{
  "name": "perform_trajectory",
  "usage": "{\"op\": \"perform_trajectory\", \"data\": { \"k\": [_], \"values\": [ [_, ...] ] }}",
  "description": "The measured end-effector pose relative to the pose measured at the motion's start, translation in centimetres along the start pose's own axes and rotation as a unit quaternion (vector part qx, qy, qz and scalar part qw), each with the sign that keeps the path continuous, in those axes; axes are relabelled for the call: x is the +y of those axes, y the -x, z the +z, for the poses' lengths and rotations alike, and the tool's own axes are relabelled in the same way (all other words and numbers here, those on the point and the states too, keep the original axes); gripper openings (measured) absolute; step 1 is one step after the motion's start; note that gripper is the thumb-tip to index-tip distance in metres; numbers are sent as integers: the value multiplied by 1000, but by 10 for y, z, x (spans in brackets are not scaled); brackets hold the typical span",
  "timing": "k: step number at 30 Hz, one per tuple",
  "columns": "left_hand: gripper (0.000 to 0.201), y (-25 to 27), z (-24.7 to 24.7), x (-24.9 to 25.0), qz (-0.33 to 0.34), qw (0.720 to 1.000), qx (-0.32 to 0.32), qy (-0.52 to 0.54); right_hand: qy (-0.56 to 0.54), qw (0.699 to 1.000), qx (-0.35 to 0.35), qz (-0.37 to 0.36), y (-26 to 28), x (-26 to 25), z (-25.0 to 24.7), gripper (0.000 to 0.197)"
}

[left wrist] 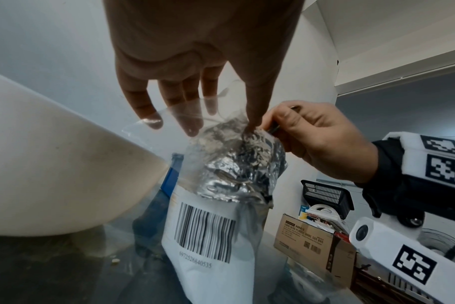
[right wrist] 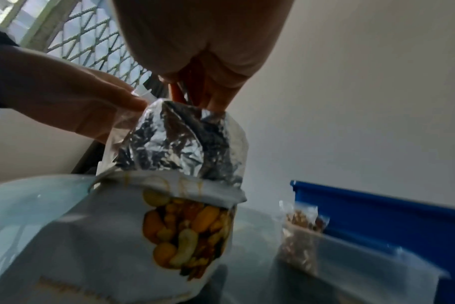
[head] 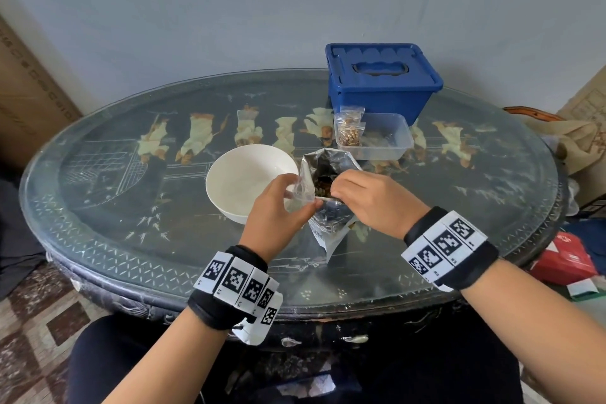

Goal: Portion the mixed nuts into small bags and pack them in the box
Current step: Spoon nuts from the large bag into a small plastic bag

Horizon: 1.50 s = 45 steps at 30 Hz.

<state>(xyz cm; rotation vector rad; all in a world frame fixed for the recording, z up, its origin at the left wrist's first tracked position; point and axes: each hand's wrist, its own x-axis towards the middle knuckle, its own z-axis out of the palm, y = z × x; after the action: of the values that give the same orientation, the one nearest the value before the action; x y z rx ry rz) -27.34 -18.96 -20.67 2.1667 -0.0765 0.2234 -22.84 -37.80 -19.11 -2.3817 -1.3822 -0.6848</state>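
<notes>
A foil bag of mixed nuts stands open near the table's front, with nuts showing in its mouth. In the left wrist view the foil bag shows a barcode. In the right wrist view the foil bag shows printed nuts. My left hand pinches a small empty clear bag beside that mouth. Thumb and fingers of the left hand grip the clear bag. My right hand has curled fingers at the foil bag's rim and seems to pinch it. The blue box stands lidded at the back.
An empty white bowl sits just left of my hands. A clear plastic tub in front of the blue box has a filled small bag of nuts leaning in it. The oval glass-topped table has cartons and clutter beyond its right edge.
</notes>
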Motion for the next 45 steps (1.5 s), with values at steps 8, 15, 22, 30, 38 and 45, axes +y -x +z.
{"op": "perform_trajectory", "data": {
  "k": [8, 15, 22, 30, 38, 45],
  "values": [
    [49, 0, 3, -1, -10, 1000, -3, 2, -97, 969, 96, 205, -5, 9, 15, 36],
    [45, 1, 2, -1, -14, 1000, -9, 0, -103, 939, 160, 287, -16, 7, 18, 45],
    [46, 3, 3, -1, -11, 1000, -10, -2, -111, 916, 180, 342, -22, 4, 18, 47],
    [47, 3, 1, -1, -14, 1000, -11, -1, -163, 877, 190, 410, -20, 8, 9, 36],
    [51, 2, -3, 0, -9, 1000, -24, -3, -246, 794, 223, 508, -15, 14, -4, 40],
    [59, -6, -16, 0, 28, 997, -52, -48, -275, 743, 269, 549, -9, 18, -15, 40]
  ]
}}
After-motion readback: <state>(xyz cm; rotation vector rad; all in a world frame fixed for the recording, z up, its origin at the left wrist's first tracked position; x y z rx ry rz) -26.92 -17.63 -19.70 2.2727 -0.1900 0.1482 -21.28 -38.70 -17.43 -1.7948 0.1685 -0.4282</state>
